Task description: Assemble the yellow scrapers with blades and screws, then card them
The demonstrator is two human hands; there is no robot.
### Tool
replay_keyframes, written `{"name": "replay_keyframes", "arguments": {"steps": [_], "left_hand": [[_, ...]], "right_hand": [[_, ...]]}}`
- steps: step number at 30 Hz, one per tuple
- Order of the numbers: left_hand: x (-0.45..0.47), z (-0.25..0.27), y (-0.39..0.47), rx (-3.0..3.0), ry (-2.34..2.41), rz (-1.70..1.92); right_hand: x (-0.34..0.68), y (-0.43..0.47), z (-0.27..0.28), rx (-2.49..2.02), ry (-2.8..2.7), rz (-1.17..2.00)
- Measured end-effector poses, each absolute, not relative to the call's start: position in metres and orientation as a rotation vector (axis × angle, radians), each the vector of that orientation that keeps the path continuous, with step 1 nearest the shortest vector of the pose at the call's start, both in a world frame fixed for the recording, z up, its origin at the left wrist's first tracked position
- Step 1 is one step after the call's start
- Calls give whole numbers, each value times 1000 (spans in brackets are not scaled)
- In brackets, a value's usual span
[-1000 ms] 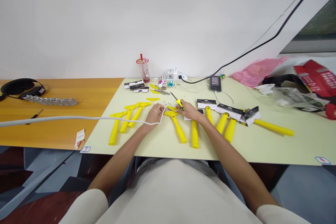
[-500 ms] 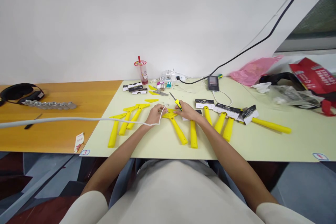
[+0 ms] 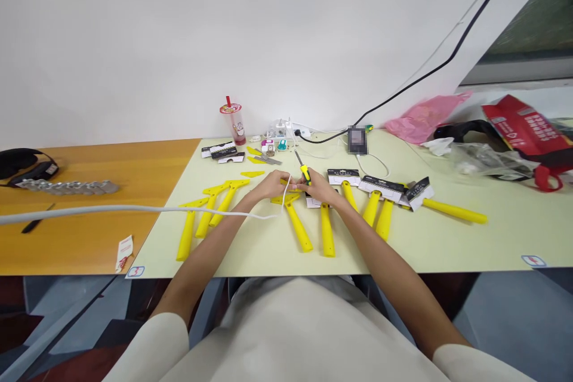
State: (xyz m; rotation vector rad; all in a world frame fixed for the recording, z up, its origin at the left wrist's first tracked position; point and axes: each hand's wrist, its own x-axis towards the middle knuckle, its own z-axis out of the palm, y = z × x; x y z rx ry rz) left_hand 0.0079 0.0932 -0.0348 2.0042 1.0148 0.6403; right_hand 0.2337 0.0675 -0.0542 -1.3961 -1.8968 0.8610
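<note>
My right hand (image 3: 319,186) is closed around a yellow-and-black screwdriver (image 3: 305,175), its shaft tilted up and away to the left. My left hand (image 3: 273,185) meets it from the left, fingers pinching a small flat yellow plate (image 3: 293,187); the fingers partly cover this plate. Just below both hands lies a yellow scraper handle (image 3: 298,228) with a wide head, pointing toward me. Right of it rests another yellow scraper (image 3: 328,233) with a black-and-white sleeve (image 3: 313,200) on its head. A white cable (image 3: 215,210) crosses the view in front of my left hand and forearm.
Several yellow handles (image 3: 185,236) lie left; several sleeved scrapers (image 3: 385,221) lie right. Behind are loose yellow plates (image 3: 253,173), metal blades (image 3: 267,160), black-and-white sleeves (image 3: 224,150), a drink cup (image 3: 239,128), a power strip (image 3: 280,129) and a small screened device (image 3: 357,140).
My hands have come closer together over the scraper head, the left fingers now reaching the right ones. The screwdriver stays in my right hand. The whole view has shifted slightly.
</note>
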Motion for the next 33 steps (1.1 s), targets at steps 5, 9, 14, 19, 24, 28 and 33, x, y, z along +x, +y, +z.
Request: {"name": "replay_keyframes", "arguments": {"steps": [5,9,14,19,24,28,33], "left_hand": [[11,-26,102,1845,963,566],[18,-30,102,1702,911,547],[21,-35,95,1473,1006,705],[21,-33,91,1403,1005,812],[21,-35,86,1378,997,773],[18,-33,83,1351,988,707],[14,-25,81,1381,966,658]], "right_hand": [[237,72,-54,-1384,-1727,913],[237,72,-54,-1374,-1665,941],[239,67,-48,-1391,-1654,924],[236,61,-43,-1313,-1560,1067],[232,57,-45,-1246,-1442,1144],[228,53,-45,-1244,-1410,1175],[224,48,-43,-1291,-1342,1234]]}}
